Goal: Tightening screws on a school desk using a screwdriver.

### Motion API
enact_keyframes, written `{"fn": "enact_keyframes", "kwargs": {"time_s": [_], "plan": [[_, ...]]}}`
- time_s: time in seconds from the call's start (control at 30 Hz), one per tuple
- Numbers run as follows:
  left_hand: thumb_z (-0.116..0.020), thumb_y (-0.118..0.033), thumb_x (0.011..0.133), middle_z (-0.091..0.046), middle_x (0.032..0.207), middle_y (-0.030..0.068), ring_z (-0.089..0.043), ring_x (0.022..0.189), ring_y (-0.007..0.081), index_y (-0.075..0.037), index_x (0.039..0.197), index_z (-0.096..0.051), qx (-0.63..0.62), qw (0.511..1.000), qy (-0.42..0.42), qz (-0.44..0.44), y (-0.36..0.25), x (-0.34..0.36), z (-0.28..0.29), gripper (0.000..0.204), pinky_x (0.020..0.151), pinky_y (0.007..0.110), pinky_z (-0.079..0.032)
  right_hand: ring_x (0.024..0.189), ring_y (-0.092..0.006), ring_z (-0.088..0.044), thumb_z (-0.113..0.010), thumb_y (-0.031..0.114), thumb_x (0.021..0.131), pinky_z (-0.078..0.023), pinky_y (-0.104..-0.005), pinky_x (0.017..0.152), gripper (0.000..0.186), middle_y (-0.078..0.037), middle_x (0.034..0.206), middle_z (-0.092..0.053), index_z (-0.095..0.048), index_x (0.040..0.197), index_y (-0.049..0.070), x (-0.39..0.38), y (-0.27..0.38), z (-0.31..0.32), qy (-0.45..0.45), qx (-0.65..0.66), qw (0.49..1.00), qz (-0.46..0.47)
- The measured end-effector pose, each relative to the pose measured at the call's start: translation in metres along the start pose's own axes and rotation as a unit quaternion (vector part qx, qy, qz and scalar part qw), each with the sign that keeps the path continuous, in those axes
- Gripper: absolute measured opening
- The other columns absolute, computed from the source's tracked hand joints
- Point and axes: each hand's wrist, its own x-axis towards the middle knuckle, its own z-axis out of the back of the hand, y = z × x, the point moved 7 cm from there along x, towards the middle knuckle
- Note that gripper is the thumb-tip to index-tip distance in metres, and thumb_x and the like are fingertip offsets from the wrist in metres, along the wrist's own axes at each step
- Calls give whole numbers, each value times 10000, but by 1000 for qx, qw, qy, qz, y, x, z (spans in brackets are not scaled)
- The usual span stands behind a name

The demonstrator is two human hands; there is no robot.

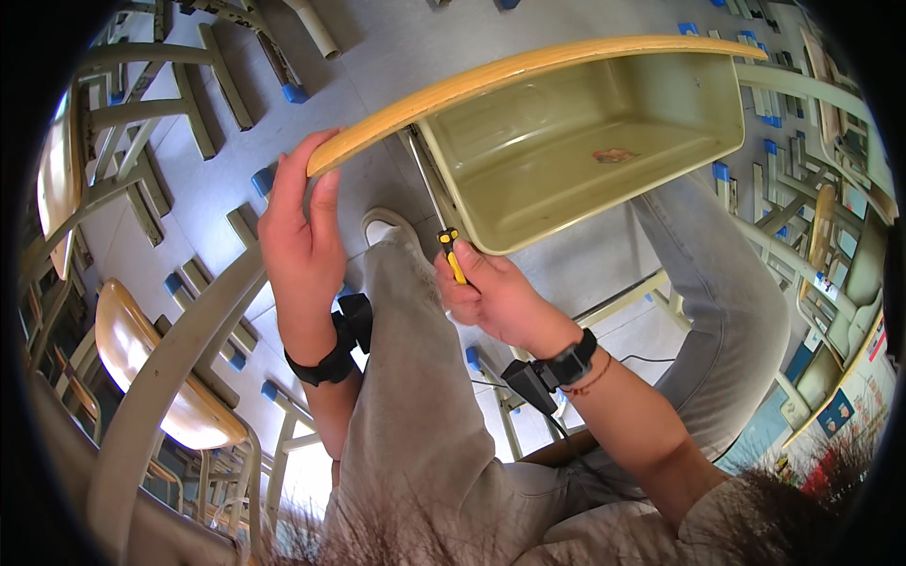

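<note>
My left hand [304, 226] grips the left end of a wooden desk top [453, 87], thumb on one side and fingers on the other. In my right hand [500, 294] is a screwdriver [449, 247] with a yellow and black handle. Its long thin shaft runs up along the left side of the beige desk drawer tray [585, 160], toward the underside of the top. The shaft's tip is too small to make out against the frame there. A reddish sticker or scrap [615, 155] lies inside the tray.
A wooden chair seat [142, 363] and a curved metal rail [179, 368] stand close on my left. More desk and chair legs with blue foot caps [294, 92] spread around. My legs [415, 377] are below the desk. A dark cable [557, 429] hangs near my right wrist.
</note>
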Motion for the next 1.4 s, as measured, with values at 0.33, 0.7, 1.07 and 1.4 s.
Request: {"fn": "enact_keyframes", "kwargs": {"time_s": [0.33, 0.7, 1.07, 1.4], "plan": [[-543, -92, 1006, -654, 1060, 60, -558, 896, 123, -25, 1250, -598, -18, 1000, 0, -8, 2, 0, 0, 259, 844, 238, -437, 820, -176, -578, -397, 309, 1080, -455, -280, 739, 342, -71, 1024, -640, -574, 1202, 42, 4, -1, -1, -78, -16, 996, 32], [-580, -107, 990, -625, 951, 37, -511, 774, 102, -68, 1215, -630, -14, 1000, -8, -11, 1, 2, 2, 234, 725, 219, -431, 646, -185, -562, -392, 270, 1078, -465, -304, 639, 270, -48, 716, -587, -539, 1022, 50, -19, 23, -11, -305, -528, 764, 209], [-531, -104, 1016, -654, 1182, 59, -570, 1045, 127, -5, 1282, -588, -23, 999, 19, 25, 5, 1, -3, 290, 961, 255, -413, 525, -69, -321, -402, 454, 1056, -263, -231, 501, 386, 42, 665, -396, -510, 1004, 88, 9, -3, 7, 184, 133, 972, -64], [-520, -102, 1023, -654, 1199, 71, -572, 1065, 136, 0, 1293, -578, -20, 1000, 14, 7, 5, 1, 0, 295, 971, 263, -413, 551, -96, -397, -501, 297, 1051, -345, -254, 525, 257, 45, 661, -483, -544, 923, 78, -7, 29, -5, -278, -508, 779, 239]]}}
